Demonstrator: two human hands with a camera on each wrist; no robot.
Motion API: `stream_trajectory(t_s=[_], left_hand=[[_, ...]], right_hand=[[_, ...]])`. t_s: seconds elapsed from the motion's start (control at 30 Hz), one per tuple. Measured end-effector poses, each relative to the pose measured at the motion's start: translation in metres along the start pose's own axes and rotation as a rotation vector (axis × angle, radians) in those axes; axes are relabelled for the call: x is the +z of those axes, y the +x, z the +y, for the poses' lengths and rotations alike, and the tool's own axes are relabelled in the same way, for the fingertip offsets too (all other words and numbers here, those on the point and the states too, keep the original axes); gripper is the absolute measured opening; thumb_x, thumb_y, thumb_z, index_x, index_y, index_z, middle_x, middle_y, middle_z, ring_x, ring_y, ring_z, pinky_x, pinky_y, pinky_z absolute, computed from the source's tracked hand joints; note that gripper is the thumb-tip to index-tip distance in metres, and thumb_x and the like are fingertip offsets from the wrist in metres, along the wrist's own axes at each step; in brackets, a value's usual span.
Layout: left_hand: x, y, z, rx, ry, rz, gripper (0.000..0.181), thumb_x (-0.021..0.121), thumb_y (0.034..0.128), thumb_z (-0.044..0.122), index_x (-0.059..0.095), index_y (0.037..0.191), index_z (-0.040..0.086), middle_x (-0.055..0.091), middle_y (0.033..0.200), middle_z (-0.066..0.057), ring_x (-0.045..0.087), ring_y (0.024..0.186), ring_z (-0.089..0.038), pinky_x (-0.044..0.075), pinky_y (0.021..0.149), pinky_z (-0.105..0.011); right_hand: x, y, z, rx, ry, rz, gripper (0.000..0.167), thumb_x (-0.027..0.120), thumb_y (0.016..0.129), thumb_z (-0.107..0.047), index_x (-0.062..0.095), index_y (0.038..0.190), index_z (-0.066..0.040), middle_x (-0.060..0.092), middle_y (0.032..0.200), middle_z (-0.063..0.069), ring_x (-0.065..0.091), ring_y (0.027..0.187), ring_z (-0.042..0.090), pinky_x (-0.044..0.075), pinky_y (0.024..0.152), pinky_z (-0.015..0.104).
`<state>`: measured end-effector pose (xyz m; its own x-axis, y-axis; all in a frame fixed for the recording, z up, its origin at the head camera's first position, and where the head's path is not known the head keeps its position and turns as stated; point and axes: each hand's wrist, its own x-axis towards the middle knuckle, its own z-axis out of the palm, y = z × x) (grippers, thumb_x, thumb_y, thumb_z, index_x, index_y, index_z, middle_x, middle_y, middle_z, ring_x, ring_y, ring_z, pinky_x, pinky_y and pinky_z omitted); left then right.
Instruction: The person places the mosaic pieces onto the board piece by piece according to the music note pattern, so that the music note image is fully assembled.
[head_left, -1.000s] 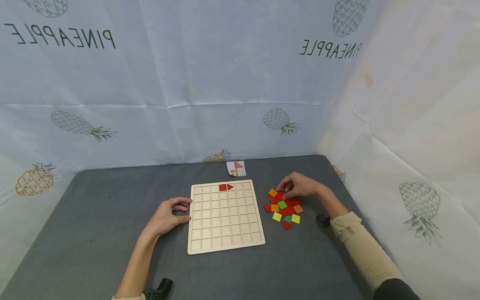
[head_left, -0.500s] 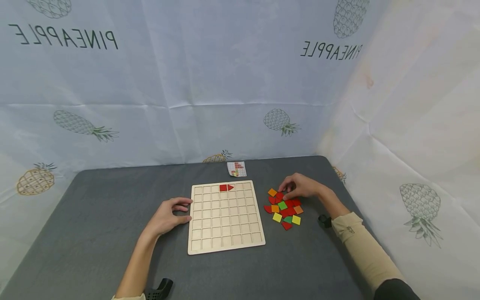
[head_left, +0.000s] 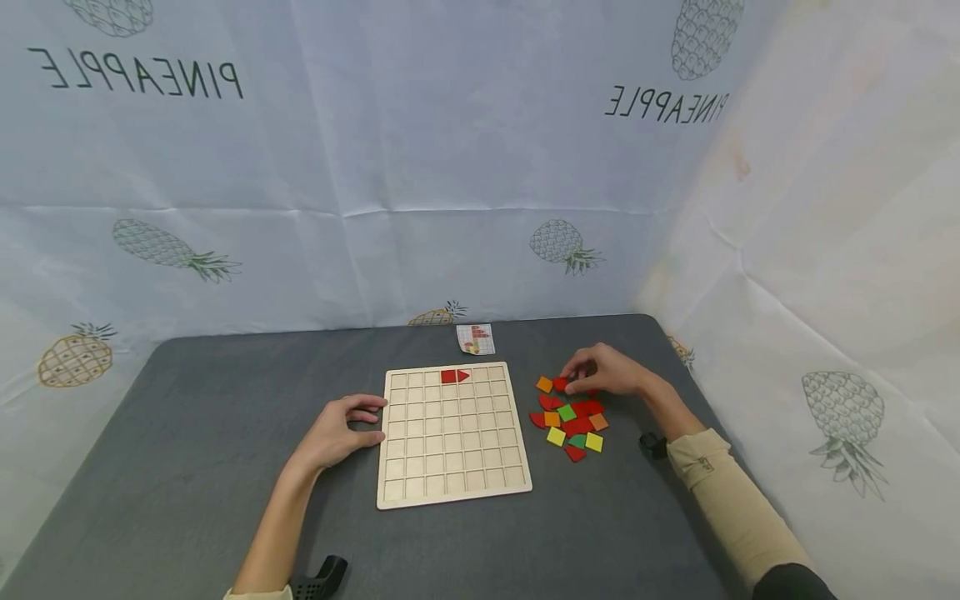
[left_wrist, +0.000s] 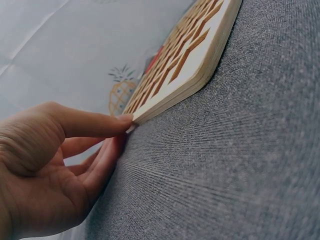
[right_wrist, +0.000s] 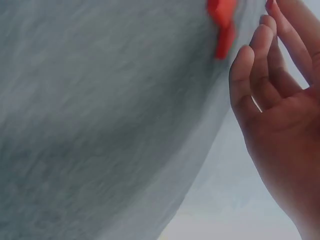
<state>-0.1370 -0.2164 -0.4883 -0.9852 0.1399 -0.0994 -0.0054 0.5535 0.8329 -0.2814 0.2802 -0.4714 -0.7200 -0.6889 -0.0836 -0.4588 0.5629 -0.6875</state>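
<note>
A pale wooden grid board (head_left: 453, 467) lies on the grey table. Two red tiles (head_left: 453, 377), one square and one pointed, sit in its top row. At the board's left edge, the thumb and fingers of my left hand (head_left: 333, 433) touch the rim; the left wrist view shows the thumb (left_wrist: 95, 122) against that edge. My right hand (head_left: 606, 369) is over the far side of the loose tile pile (head_left: 577, 425), pinching a small red tile (head_left: 560, 384) at the fingertips. In the right wrist view a red bit (right_wrist: 270, 4) shows between those fingertips, partly cut off.
The pile mixes red, orange, yellow and green tiles, right of the board. A small printed pattern card (head_left: 476, 339) lies beyond the board's far edge. A pineapple-print curtain (head_left: 337, 167) hangs behind the table and along the right.
The right hand has drawn slightly away from the pile toward the far side, and a red tile has moved with its fingertips. The left hand stays at the board's edge.
</note>
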Motion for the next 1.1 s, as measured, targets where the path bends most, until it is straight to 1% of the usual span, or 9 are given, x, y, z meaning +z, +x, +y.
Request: stream_trajectory(t_s=[0.17, 0.3, 0.4, 0.57, 0.67, 0.83, 1.0, 1.1], left_hand=[[0.001, 0.000, 0.000, 0.006, 0.000, 0.002, 0.056, 0.086, 0.0889, 0.002, 0.066, 0.141, -0.005, 0.068, 0.137, -0.027, 0.071, 0.120, -0.038, 0.059, 0.093, -0.042], [0.000, 0.000, 0.000, 0.009, -0.001, 0.004, 0.056, 0.086, 0.0887, 0.002, 0.066, 0.141, -0.005, 0.068, 0.136, -0.027, 0.071, 0.119, -0.038, 0.059, 0.092, -0.040], [0.000, 0.000, 0.001, 0.014, -0.005, 0.003, 0.056, 0.086, 0.0887, 0.002, 0.066, 0.141, -0.005, 0.068, 0.136, -0.027, 0.071, 0.119, -0.038, 0.059, 0.091, -0.038], [0.000, 0.000, 0.000, 0.012, -0.005, 0.001, 0.056, 0.086, 0.0889, 0.002, 0.066, 0.141, -0.005, 0.067, 0.137, -0.027, 0.071, 0.120, -0.038, 0.059, 0.090, -0.035], [0.000, 0.000, 0.000, 0.003, 0.001, 0.006, 0.056, 0.086, 0.0890, 0.002, 0.066, 0.141, -0.004, 0.068, 0.137, -0.027, 0.070, 0.120, -0.038, 0.059, 0.091, -0.034], [0.001, 0.000, 0.000, -0.001, 0.007, 0.011, 0.056, 0.086, 0.0894, 0.002, 0.066, 0.141, -0.004, 0.067, 0.137, -0.027, 0.070, 0.119, -0.038, 0.059, 0.091, -0.036], [0.001, 0.000, -0.002, -0.002, 0.002, 0.008, 0.055, 0.085, 0.0906, 0.002, 0.066, 0.141, -0.004, 0.067, 0.136, -0.027, 0.070, 0.119, -0.038, 0.059, 0.089, -0.032], [0.001, 0.000, -0.002, -0.005, -0.002, 0.011, 0.054, 0.084, 0.0907, 0.002, 0.066, 0.141, -0.003, 0.067, 0.136, -0.027, 0.070, 0.119, -0.038, 0.059, 0.088, -0.031]], right_hand=[[0.005, 0.011, -0.018, -0.012, -0.006, 0.048, 0.024, 0.084, 0.097, -0.023, 0.081, 0.118, -0.012, 0.075, 0.105, 0.003, 0.066, 0.085, 0.009, 0.058, 0.079, 0.025], [0.018, 0.027, -0.037, -0.038, -0.011, 0.098, 0.025, 0.085, 0.096, -0.024, 0.082, 0.118, -0.012, 0.075, 0.106, 0.005, 0.067, 0.089, 0.011, 0.059, 0.083, 0.027], [0.029, 0.042, -0.051, -0.045, -0.014, 0.118, 0.025, 0.085, 0.095, -0.025, 0.082, 0.117, -0.013, 0.075, 0.108, 0.005, 0.066, 0.090, 0.011, 0.059, 0.084, 0.027], [0.050, 0.067, -0.075, -0.051, -0.023, 0.098, 0.024, 0.085, 0.096, -0.026, 0.082, 0.116, -0.013, 0.074, 0.108, 0.005, 0.065, 0.089, 0.012, 0.059, 0.083, 0.026], [0.063, 0.082, -0.086, -0.076, -0.036, 0.070, 0.024, 0.084, 0.097, -0.026, 0.081, 0.116, -0.011, 0.075, 0.108, 0.006, 0.065, 0.088, 0.011, 0.058, 0.082, 0.026], [0.082, 0.103, -0.099, -0.100, -0.060, 0.031, 0.025, 0.084, 0.097, -0.025, 0.081, 0.115, -0.008, 0.077, 0.111, 0.008, 0.065, 0.087, 0.008, 0.057, 0.082, 0.024], [0.097, 0.114, -0.108, -0.071, -0.070, 0.027, 0.026, 0.085, 0.096, -0.024, 0.081, 0.114, -0.006, 0.078, 0.107, 0.009, 0.062, 0.082, 0.007, 0.054, 0.078, 0.023], [0.103, 0.117, -0.114, -0.036, -0.101, 0.042, 0.025, 0.085, 0.096, -0.027, 0.081, 0.115, -0.010, 0.079, 0.107, 0.005, 0.063, 0.082, 0.006, 0.053, 0.076, 0.023]])
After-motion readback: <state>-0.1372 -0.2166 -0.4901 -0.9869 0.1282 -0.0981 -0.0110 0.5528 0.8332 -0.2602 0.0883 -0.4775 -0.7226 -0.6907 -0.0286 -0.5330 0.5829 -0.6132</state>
